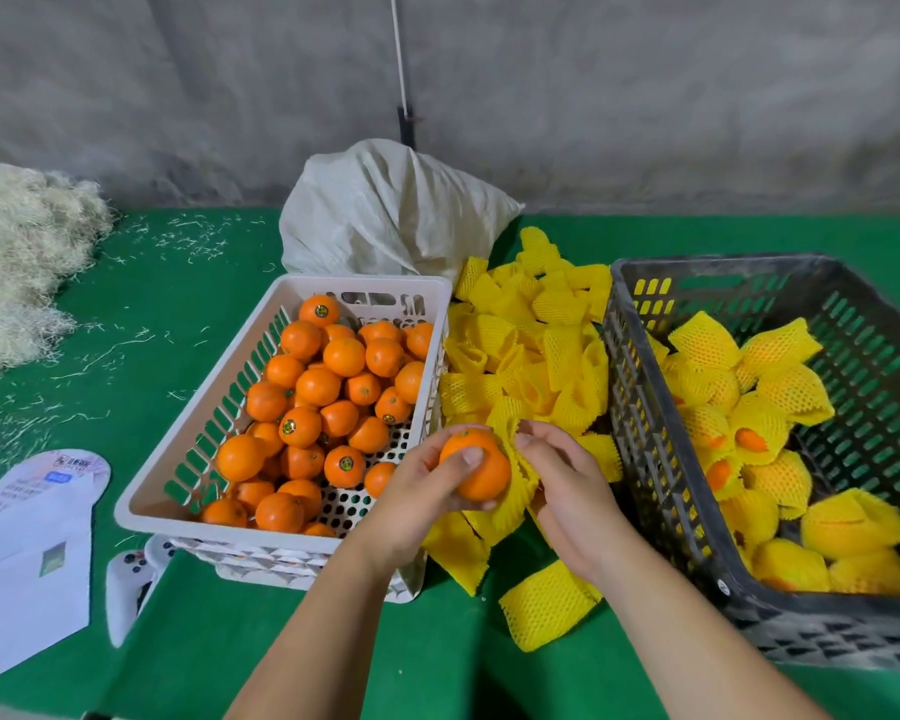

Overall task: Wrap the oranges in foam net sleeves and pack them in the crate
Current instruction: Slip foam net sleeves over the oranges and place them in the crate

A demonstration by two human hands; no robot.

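My left hand grips a bare orange in front of me, thumb across its top. My right hand pinches the mouth of a yellow foam net sleeve stretched against the orange's right side. A white basket on the left holds several loose oranges. A heap of empty yellow sleeves lies between the basket and a dark grey crate on the right. Several wrapped oranges lie in that crate.
Green cloth covers the table. A white woven sack stands behind the basket. Pale wood wool is heaped at far left. Printed papers and a white game controller lie at the front left. One loose sleeve lies beneath my right forearm.
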